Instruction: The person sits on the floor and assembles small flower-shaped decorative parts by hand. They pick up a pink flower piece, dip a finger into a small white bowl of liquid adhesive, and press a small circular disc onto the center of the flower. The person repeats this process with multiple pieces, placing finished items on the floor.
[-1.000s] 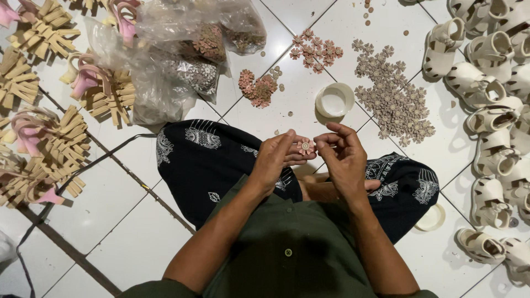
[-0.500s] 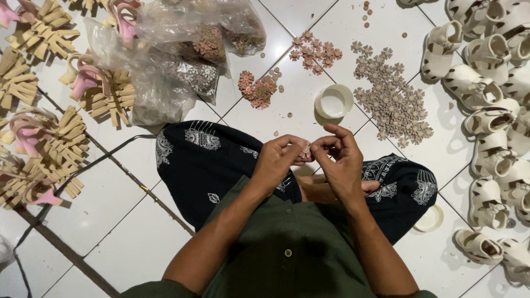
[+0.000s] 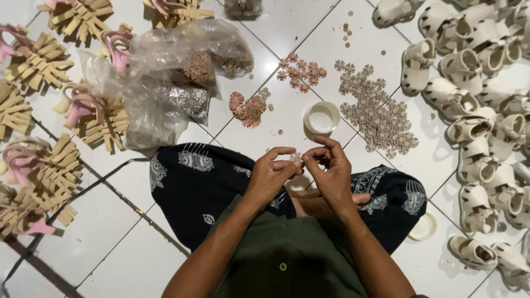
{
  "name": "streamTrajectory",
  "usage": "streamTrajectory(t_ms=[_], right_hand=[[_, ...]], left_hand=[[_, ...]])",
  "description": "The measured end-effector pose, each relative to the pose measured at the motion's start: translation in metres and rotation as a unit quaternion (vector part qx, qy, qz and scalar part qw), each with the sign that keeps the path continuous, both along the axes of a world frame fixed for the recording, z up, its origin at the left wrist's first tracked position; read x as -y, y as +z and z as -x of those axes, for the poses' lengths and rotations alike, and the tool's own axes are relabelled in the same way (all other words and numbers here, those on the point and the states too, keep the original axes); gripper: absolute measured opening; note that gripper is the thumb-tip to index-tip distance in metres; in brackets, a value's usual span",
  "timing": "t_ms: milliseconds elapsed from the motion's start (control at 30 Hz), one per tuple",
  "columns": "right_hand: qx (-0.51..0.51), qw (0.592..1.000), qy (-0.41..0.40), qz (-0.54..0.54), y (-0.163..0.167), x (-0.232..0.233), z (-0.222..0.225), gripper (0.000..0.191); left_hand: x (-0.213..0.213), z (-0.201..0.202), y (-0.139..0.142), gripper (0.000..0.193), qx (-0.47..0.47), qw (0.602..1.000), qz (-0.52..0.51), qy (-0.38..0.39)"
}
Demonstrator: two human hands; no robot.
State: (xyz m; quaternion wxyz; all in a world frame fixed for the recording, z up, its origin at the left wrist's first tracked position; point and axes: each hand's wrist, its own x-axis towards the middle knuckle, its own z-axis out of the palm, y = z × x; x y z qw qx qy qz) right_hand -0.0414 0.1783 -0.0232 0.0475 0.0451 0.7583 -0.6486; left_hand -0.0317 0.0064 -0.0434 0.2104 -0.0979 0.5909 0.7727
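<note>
Pinching a small pink flower piece [image 3: 296, 158] between thumb and forefinger, your left hand [image 3: 270, 177] is curled almost closed around it, just above your lap, and your right hand [image 3: 330, 171] sits right beside it with its fingers bent in, the tips touching or nearly touching the same piece. Whether the right hand has anything of its own in its grip, you cannot tell from here, as its fingers hide that.

Keep the piece out at the very tips so you can see its face, and let the left hand do the holding while the right does the fine work; if both squeeze at once the petals will likely bend. Hold your wrists low over the dark patterned cloth [image 3: 193, 182] on your legs, so a slip drops the piece there and not onto the white tiled floor [image 3: 94, 232], where it would be hard to spot among the grout lines.

Your supply lies well within reach ahead of you: a small pink heap [image 3: 247, 107], a looser pink scatter [image 3: 301, 70] beyond it, and a wide spread of beige flowers [image 3: 378, 113] toward the right. The white round cup [image 3: 321, 117] stands between them. Cream baby sandals [image 3: 469, 127] crowd the floor's right edge, and the clear plastic bags [image 3: 176, 77] sit toward its far left
</note>
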Motion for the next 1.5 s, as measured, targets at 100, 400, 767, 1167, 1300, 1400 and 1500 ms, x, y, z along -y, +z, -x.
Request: streamTrajectory(t_ms=[100, 400, 767, 1167, 1300, 1400, 1500], right_hand=[[-0.072, 0.994, 0.000, -0.083, -0.013, -0.012, 0.033, 0.043], [-0.048, 0.974, -0.052, -0.213, -0.056, -0.016, 0.183, 0.047], [0.068, 0.960, -0.048, -0.268, -0.059, -0.015, 0.212, 0.045], [0.104, 0.977, 0.083, -0.168, -0.087, 0.074, 0.133, 0.044], [-0.050, 0.970, 0.100, -0.215, -0.093, 0.096, 0.134, 0.047], [-0.066, 0.971, 0.113, -0.202, -0.097, 0.106, 0.124, 0.048], [-0.119, 0.960, 0.102, -0.230, -0.099, 0.117, 0.121, 0.048]], left_hand=[[0.005, 0.002, -0.008, 0.050, 0.026, 0.998, -0.039, 0.040], [0.031, 0.002, -0.039, 0.033, 0.043, 0.997, 0.010, 0.063], [0.048, 0.018, -0.045, 0.022, 0.061, 0.995, 0.028, 0.079], [0.046, 0.017, -0.066, 0.012, -0.003, 0.986, -0.034, 0.163], [0.061, 0.018, -0.051, 0.011, -0.002, 0.983, -0.036, 0.178], [0.067, 0.016, -0.047, 0.013, 0.032, 0.986, -0.022, 0.165], [0.068, 0.015, -0.050, 0.015, 0.055, 0.988, -0.018, 0.141]])
